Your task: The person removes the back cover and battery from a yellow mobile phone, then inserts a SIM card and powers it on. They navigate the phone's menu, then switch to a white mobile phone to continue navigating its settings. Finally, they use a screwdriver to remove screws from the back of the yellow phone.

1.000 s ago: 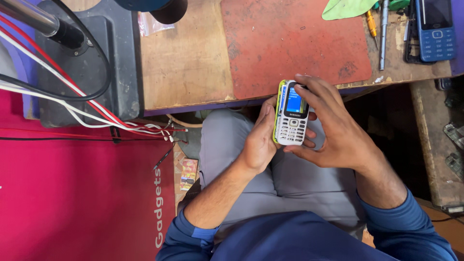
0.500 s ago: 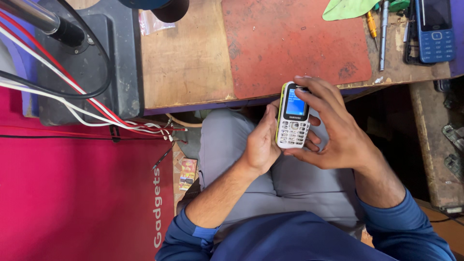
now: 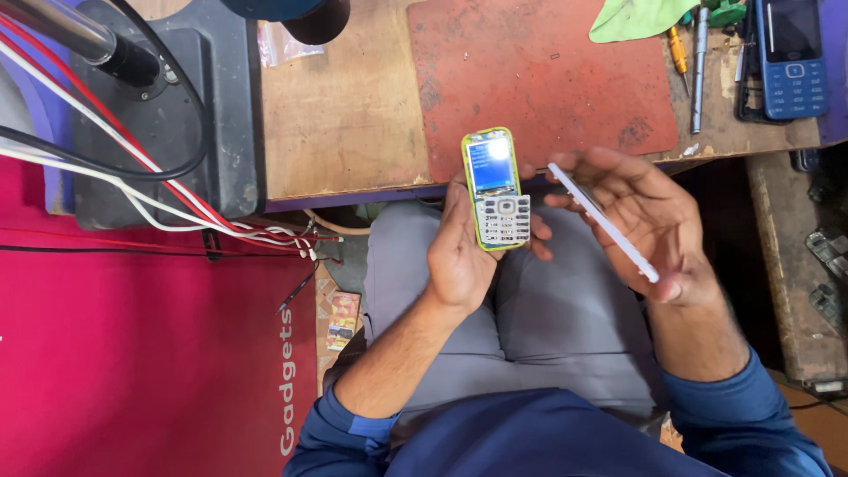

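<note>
Red cloth with pale lettering [image 3: 177, 371] fills the far side beyond the left hand, with red, white and black wires [image 3: 177, 190] running above it across a dark grey metal stand base [image 3: 168, 132]. Next comes the wooden counter [image 3: 344, 106], bare just above the left hand.

The left hand [image 3: 464, 256] is clamped around a small lime-green and white keypad phone [image 3: 495, 190], held upright over the lap, just below the counter's edge. Its blue screen is lit, its grey keys face up, and the green rim looks scuffed. The thumb side steadies one long edge; a firm hold low on the body seems wise, so that screen and keys stay unobstructed.

Beyond the phone lies a worn reddish-brown rubber mat [image 3: 539, 79]. The right hand [image 3: 645, 221] is half curled, fingers closed on a thin white flat panel [image 3: 603, 221], held edge-on and tilted, just beside the phone but apart from it. It should probably be gripped lightly, since it looks easily bent.

Above the right hand rest a yellow-handled screwdriver [image 3: 677, 49] and a blue keypad phone [image 3: 792, 57].
</note>
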